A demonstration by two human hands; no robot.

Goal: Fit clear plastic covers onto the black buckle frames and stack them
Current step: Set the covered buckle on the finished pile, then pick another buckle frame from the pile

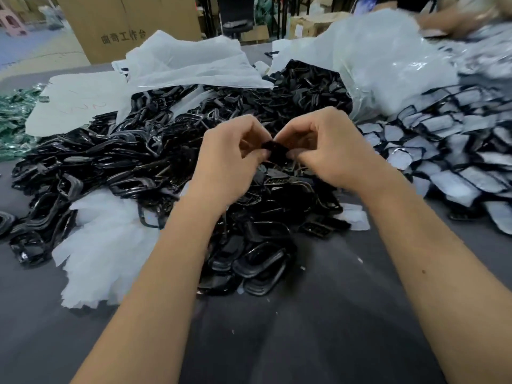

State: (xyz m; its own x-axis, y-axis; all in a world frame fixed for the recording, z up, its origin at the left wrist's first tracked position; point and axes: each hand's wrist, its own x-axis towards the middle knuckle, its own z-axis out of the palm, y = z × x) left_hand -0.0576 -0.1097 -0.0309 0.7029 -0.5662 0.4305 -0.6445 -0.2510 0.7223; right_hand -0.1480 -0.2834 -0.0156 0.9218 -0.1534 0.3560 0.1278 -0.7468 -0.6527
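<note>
My left hand and my right hand meet above the middle of the table, both pinching one small black buckle frame between curled fingers and thumbs. Whether a clear cover sits on it I cannot tell; my fingers hide most of it. Under and behind my hands spreads a big heap of loose black buckle frames. To the right lies a spread of frames with clear covers fitted, overlapping each other.
White plastic bags lie behind the heap, another at the front left. A large clear bag stands at the back right. Someone else's hand works at the far right. The dark table lies near me. A cardboard box stands behind.
</note>
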